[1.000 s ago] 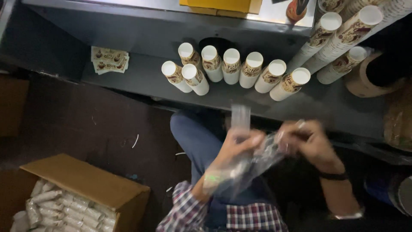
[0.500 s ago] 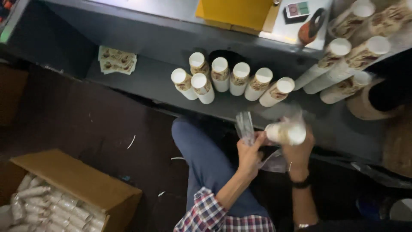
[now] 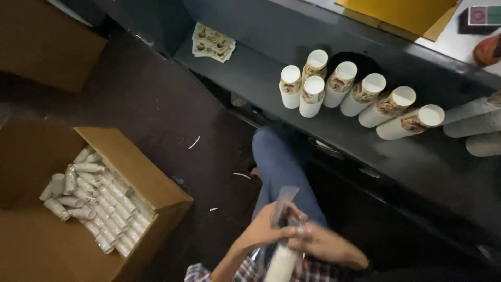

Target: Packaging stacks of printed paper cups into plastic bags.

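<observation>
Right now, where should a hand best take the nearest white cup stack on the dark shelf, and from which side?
Probably around the middle of the front cup stack, coming from the side facing the person: it stands upright, with other stacks crowding behind and beside it.

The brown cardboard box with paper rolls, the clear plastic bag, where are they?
Brown cardboard box [image 3: 156,184]: head view, its top right rim.
Clear plastic bag [image 3: 285,197]: head view, its upper end above both hands.

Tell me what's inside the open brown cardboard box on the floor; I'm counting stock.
The open brown cardboard box holds many wrapped white cup stacks lying on their sides. Anything beneath that top layer is covered.
</observation>
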